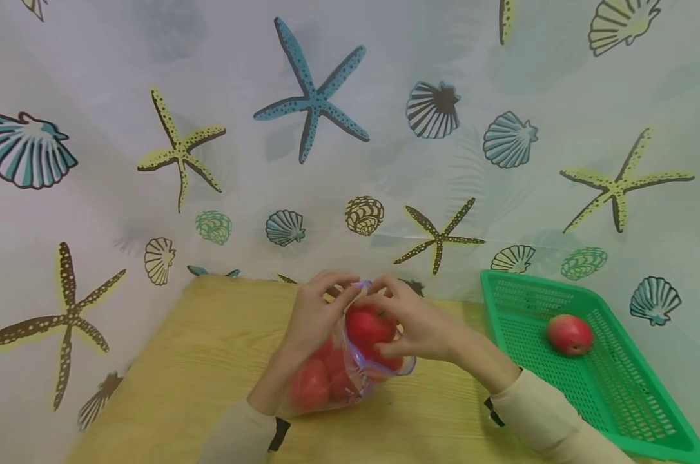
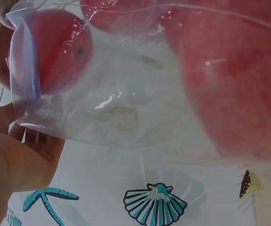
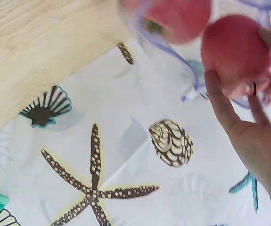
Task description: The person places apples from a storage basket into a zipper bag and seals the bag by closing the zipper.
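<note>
A clear zip bag (image 1: 350, 394) with a purple-edged mouth lies on the wooden table, with several red apples (image 1: 311, 385) seen through its plastic. At the upper edge of the mouth, my left hand (image 1: 314, 319) pinches the bag's rim between thumb and fingers. One more apple (image 1: 370, 325) is at the opening, and my right hand (image 1: 428, 320) grips it with spread, curled fingers. In the right wrist view, the thumb and fingers go round this apple (image 3: 239, 54), beside another apple (image 3: 180, 19) within the bag. My left palm is partly hidden in the head view.
A green plastic basket (image 1: 593, 386) stands at the right with a single apple (image 1: 569, 335) inside. The wooden table (image 1: 211, 361) extends left of the bag. Behind it hangs a white curtain (image 1: 379, 167) printed with starfish and shells.
</note>
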`<state>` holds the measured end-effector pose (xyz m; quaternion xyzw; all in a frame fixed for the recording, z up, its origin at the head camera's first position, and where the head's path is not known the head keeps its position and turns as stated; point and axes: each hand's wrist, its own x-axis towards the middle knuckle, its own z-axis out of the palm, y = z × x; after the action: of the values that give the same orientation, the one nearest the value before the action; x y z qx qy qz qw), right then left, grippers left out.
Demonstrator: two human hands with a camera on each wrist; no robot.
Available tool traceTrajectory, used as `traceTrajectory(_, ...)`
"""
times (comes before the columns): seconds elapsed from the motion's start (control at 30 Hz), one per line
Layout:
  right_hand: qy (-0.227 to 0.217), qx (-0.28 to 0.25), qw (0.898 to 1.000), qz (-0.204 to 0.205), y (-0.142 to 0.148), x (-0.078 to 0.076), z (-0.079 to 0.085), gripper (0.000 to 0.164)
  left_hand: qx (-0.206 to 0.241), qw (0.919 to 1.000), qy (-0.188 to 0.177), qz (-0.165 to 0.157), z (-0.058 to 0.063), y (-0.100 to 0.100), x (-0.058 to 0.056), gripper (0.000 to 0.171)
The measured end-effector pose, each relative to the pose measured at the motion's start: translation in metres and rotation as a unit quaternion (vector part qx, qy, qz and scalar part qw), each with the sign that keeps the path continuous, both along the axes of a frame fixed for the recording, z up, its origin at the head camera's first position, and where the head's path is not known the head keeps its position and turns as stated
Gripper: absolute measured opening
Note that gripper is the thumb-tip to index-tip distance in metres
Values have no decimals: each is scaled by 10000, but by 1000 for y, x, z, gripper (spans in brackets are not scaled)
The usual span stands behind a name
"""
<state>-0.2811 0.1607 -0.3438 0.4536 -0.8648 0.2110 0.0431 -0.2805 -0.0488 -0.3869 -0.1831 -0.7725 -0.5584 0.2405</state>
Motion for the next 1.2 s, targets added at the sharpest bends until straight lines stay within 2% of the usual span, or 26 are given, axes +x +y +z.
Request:
traceTrajectory(0.03,-22,-76,10000,-24,-2,0,-4,63,38,10000,50,34,0,1,0,16)
traceTrajectory(0.1,238,-267,9993,-62,-5,-2,-13,60,64,9998,82,148,1,1,0,14)
traceTrajectory(0.17,703,-487,9963,-130,-9,-3,-22,52,56,9997,66,232,1,0,1,14)
traceTrajectory(0.27,1452,-732,9864,-250,-16,-5,-30,37,-28,9996,28,287,2,-3,5,14)
traceTrajectory(0.3,1581,-768,9840,-281,-16,-5,-31,34,-41,9996,17,296,2,-3,6,14)
traceTrajectory(0.5,1801,-849,9797,-248,-4,-8,-26,27,122,9992,-112,365,2,-9,7,14)
traceTrajectory(0.67,1444,-593,9862,-543,29,-12,-18,32,180,9993,-234,212,1,-11,8,18)
traceTrajectory(0.77,1052,-341,9894,-942,50,-16,-12,38,148,9993,-262,241,0,-14,9,19)
traceTrajectory(0.87,750,-115,9875,-1385,75,-24,-5,45,114,9992,-260,284,0,-16,10,18)
traceTrajectory(1.03,372,255,9756,-2149,128,-42,-1,59,90,9995,-202,224,0,-14,9,17)
traceTrajectory(1.2,-147,643,9558,-2867,183,-53,-5,71,104,9994,-292,151,-2,-9,10,17)
